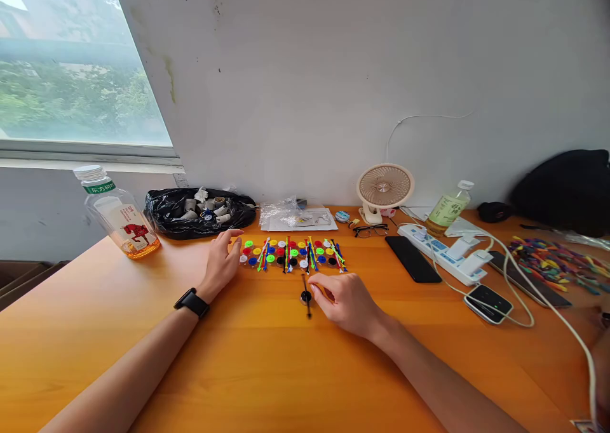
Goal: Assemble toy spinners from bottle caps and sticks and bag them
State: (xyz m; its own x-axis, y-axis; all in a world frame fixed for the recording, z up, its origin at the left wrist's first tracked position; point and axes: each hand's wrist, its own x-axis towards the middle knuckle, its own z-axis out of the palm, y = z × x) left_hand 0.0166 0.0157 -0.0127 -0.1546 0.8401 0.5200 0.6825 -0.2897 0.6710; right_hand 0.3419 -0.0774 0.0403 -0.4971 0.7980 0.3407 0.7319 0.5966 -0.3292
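Observation:
My left hand point(222, 263) rests on the table at the left end of a cluster of colourful pieces, its fingers stretched out and nothing held. The cluster has small round discs point(293, 253) in red, yellow, green, blue, white and black, with bundles of thin coloured plastic sticks point(311, 254) standing between or lying over them. Closer to me, a black stick point(309, 309) crosses a small black disc point(305, 298). Thumb and index of my right hand point(345, 299) are brought together at the stick's far end and appear to pinch it.
Behind the pieces are a black plastic bag point(200, 214), a clear wrapper on white paper point(298, 219), glasses point(370, 230) and a fan point(385, 188). Bottles stand left point(121, 217) and right point(448, 209). A phone point(412, 259), power strip point(441, 255), cables and colourful bits point(553, 261) lie right.

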